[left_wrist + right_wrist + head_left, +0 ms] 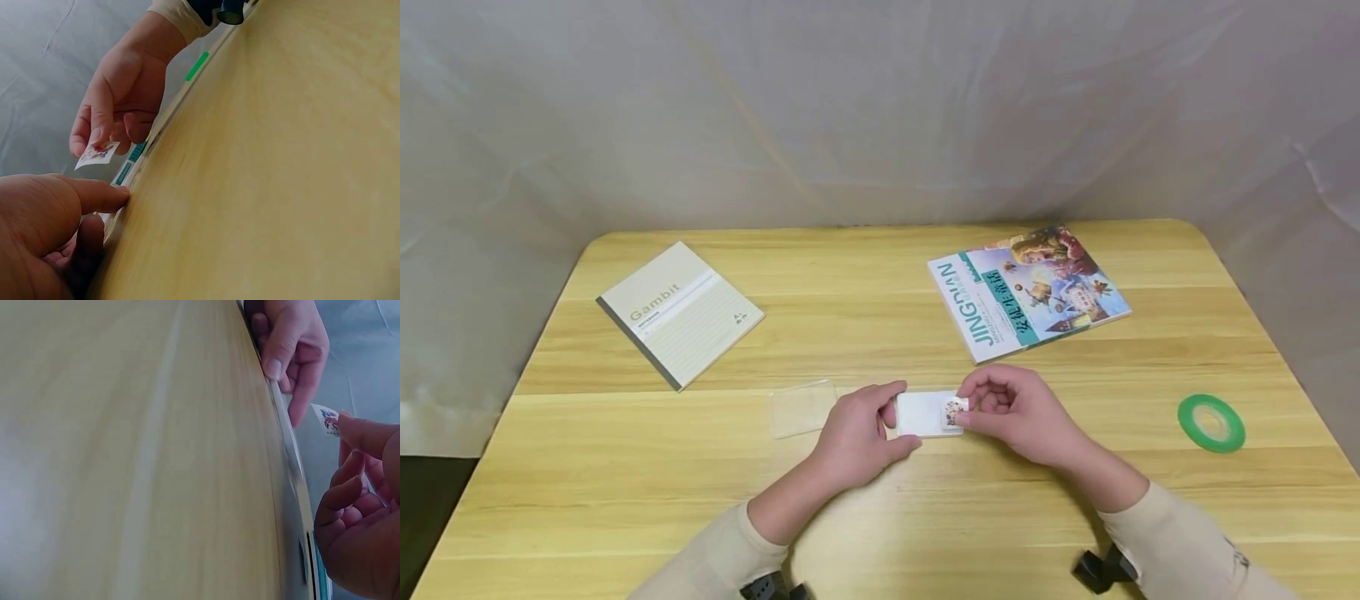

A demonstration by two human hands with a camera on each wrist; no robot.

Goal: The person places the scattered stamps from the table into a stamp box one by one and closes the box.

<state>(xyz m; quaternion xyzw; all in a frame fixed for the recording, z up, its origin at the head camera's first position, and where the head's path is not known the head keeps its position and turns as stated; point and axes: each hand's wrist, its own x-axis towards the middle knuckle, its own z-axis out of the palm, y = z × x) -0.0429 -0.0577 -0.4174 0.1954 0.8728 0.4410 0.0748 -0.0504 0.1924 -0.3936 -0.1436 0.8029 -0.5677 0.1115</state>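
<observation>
My left hand holds the left end of a flat white rectangular case, fingers at its far edge and thumb by the near one. Above the case's right end, my right hand pinches a small white sticker with a colourful picture on it. The sticker curves slightly and hangs clear of the case in the left wrist view. Thumb and forefinger grip one edge of the sticker in the right wrist view, the other fingers curled. Beside the left hand lies a clear plastic cover, partly hidden by that hand.
A beige notebook lies at the back left of the wooden table. Toward the back right is a colourful storybook. A green roll of tape rests at the right. Grey cloth hangs behind.
</observation>
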